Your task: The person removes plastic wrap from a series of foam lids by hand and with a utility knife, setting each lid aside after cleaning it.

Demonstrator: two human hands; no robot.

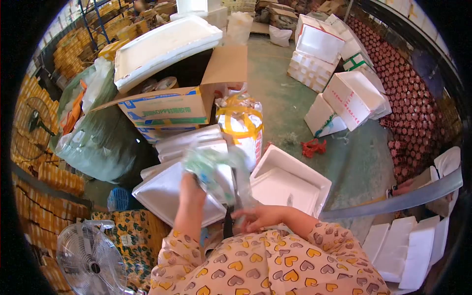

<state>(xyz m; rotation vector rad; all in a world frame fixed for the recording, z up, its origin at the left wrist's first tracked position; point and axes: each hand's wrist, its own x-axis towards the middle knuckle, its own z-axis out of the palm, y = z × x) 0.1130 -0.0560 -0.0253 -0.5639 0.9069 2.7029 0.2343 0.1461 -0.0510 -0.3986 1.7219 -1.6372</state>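
My left hand (192,184) is raised in front of me, closed around a crumpled clear plastic bag (211,169) with green and blue marks, blurred by motion. A strip of the plastic hangs down toward my right hand (258,216), which is held near my waist with its fingers loosely apart and nothing visible in them. Beside those fingers is a narrow black object (228,223) whose kind I cannot make out. Below the bag lie white foam lids (164,194), tilted over one another. An open white foam box (295,184) lies just beyond my right hand.
An open cardboard carton (167,105) carries a large foam lid (167,46). Left of it slumps a big green plastic sack (103,142). A standing fan (93,260) is at lower left. Foam boxes (351,98) and red netting (313,147) lie on the right-hand floor.
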